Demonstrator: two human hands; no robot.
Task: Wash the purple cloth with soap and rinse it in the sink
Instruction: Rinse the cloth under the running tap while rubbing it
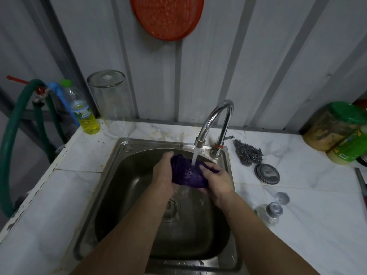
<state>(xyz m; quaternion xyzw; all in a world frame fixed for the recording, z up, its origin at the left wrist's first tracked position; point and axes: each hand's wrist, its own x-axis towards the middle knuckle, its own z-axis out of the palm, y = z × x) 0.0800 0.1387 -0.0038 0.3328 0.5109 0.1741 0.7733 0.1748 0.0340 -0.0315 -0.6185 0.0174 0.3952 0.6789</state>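
1. Left hand closed around the left side of the purple cloth, fingers curled over its top edge.
2. Right hand clamped on the cloth's right side, fingers pressing into the fabric from above.
3. Cloth bunched between both hands at centre frame, over the sink basin and above the drain.
4. Water stream falling from the curved tap straight onto the cloth.
5. Right of the sink on the white counter: steel wool, a round metal lid, two small metal stoppers.
6. Upper left: bottle of yellow liquid, upturned glass jar, green hose.
7. Top centre: orange strainer hanging on the wall.
8. Far right: green-lidded containers.
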